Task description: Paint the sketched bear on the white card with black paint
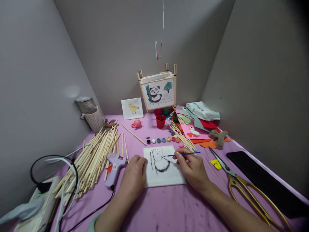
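Observation:
A white canvas sheet (pixel 156 179) lies flat on the table, with a partly painted black panda outline (pixel 162 164) on it. My right hand (pixel 191 166) pinches a thin blue paintbrush (pixel 184 153), its tip touching or just above the panda's upper body. The side of that hand rests on the sheet's right edge. At the left edge, my left hand (pixel 135 170) is curled, with thumb and fingers gripping the sheet's margin. Small paint pots (pixel 158 140) stand in a row behind the sheet. Farther back is a red cup (pixel 160 121) with dark liquid.
Left are wooden sticks (pixel 94 161), a lilac glue gun (pixel 115 169) and a power strip (pixel 40 206) with cables. Right are gold-handled scissors (pixel 231 174) and a black phone (pixel 263 180). Behind, a panda lantern (pixel 158 91) hangs by a red string near a chick picture (pixel 132 108).

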Action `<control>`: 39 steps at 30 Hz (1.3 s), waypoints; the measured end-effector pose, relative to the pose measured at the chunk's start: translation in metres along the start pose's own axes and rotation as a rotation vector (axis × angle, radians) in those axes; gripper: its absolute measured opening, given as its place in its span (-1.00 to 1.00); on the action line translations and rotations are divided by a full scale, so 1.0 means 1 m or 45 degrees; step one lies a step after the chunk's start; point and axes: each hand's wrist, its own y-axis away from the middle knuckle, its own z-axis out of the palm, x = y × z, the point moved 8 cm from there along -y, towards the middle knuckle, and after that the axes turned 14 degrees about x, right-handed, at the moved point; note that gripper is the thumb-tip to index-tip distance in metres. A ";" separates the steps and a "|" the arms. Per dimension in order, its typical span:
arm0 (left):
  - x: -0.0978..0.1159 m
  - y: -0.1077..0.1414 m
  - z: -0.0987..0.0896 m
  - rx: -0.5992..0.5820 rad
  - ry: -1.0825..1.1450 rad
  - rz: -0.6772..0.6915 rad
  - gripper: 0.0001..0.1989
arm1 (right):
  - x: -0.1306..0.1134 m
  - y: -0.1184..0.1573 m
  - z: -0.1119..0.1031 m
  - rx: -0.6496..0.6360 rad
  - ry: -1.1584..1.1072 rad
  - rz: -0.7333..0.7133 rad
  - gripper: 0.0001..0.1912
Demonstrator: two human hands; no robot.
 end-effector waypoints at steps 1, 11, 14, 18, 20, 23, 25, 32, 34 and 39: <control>0.000 0.000 0.000 -0.003 -0.002 -0.001 -0.74 | -0.001 0.000 0.001 -0.008 -0.003 -0.004 -0.80; -0.002 0.001 0.001 0.000 -0.004 0.006 -0.74 | -0.004 0.000 0.007 -0.023 -0.005 -0.039 -0.83; -0.002 0.001 0.001 -0.003 -0.001 0.001 -0.74 | -0.003 0.001 0.008 -0.040 -0.010 -0.042 -0.81; -0.001 0.001 0.001 -0.004 -0.006 -0.006 -0.74 | -0.001 0.002 0.009 -0.046 -0.007 -0.039 -0.81; -0.001 0.001 0.000 -0.006 -0.005 -0.006 -0.74 | -0.001 0.002 0.008 -0.042 -0.008 -0.037 -0.82; -0.001 0.001 0.000 -0.008 -0.007 -0.003 -0.73 | -0.001 0.003 0.007 -0.035 0.005 -0.045 -0.82; -0.001 0.001 0.000 -0.009 -0.013 0.001 -0.73 | -0.002 0.003 0.007 -0.034 0.021 -0.054 -0.81; 0.000 0.001 -0.001 -0.002 -0.011 0.000 -0.75 | -0.003 0.003 0.004 -0.024 0.048 -0.084 -0.81; 0.000 0.001 -0.001 0.000 -0.015 -0.002 -0.74 | -0.003 0.002 0.003 -0.020 0.047 -0.078 -0.80; 0.000 0.000 0.000 -0.004 -0.022 -0.001 -0.74 | -0.001 0.001 0.000 -0.018 0.030 -0.050 -0.80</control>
